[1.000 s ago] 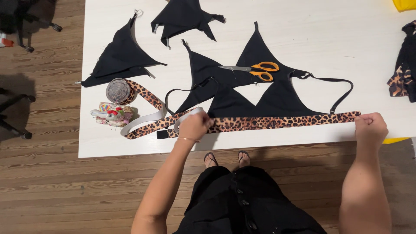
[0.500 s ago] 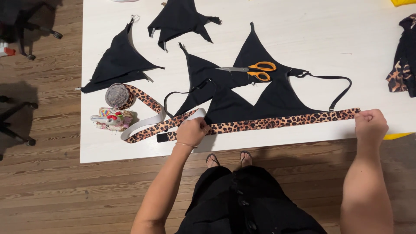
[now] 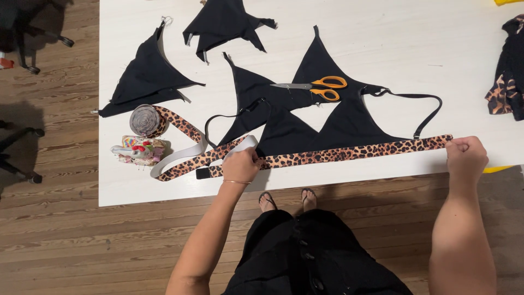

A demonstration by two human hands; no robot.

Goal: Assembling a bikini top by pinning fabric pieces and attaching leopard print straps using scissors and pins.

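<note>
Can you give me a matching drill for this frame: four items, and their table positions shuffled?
Items:
1. scissors
2. leopard strip
3. trim roll
4. pincushion

Places:
A. stretched between left hand and right hand
B. on the black triangles, mid-table
C. just below the roll, near the table's left edge
D. under the lone black piece at left

Pairs: 1-B, 2-A, 3-D, 4-C

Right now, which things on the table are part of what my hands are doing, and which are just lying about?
In use: leopard-print fabric strip, left hand, right hand, black triangular fabric pieces.
Lying about: orange-handled scissors, multicoloured pincushion, rolled leopard trim, white table.
</note>
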